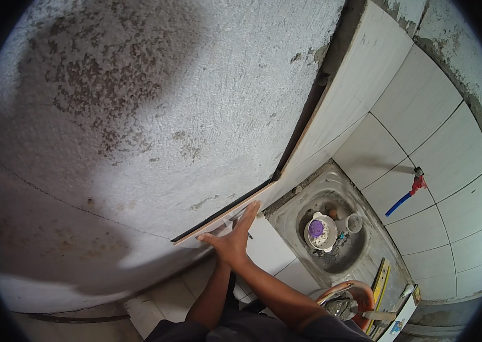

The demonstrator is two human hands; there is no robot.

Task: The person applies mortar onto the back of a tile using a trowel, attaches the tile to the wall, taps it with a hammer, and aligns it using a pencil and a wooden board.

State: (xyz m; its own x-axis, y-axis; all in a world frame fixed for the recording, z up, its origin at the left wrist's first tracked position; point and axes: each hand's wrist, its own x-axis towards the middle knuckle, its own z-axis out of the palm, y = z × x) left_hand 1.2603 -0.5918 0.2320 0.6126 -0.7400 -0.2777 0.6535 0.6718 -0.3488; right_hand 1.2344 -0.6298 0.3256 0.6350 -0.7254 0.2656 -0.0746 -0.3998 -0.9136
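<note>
**Against the rough wall (207,114), a tile (225,216) under an outspread right hand (241,235)**

From my remote view, the tile stands nearly edge-on, a dark strip (241,200) showing between it and the wall, its far end close to the wall tiles (346,94). I have the right hand spread wide, laid on the tile rather than gripping it. The left hand (221,252) overlaps it; I cannot tell how far open that one is or whether it holds anything. To the right, the sink (332,185) holds a white bowl (328,242), and an orange bucket (366,293) stands nearby.
</note>
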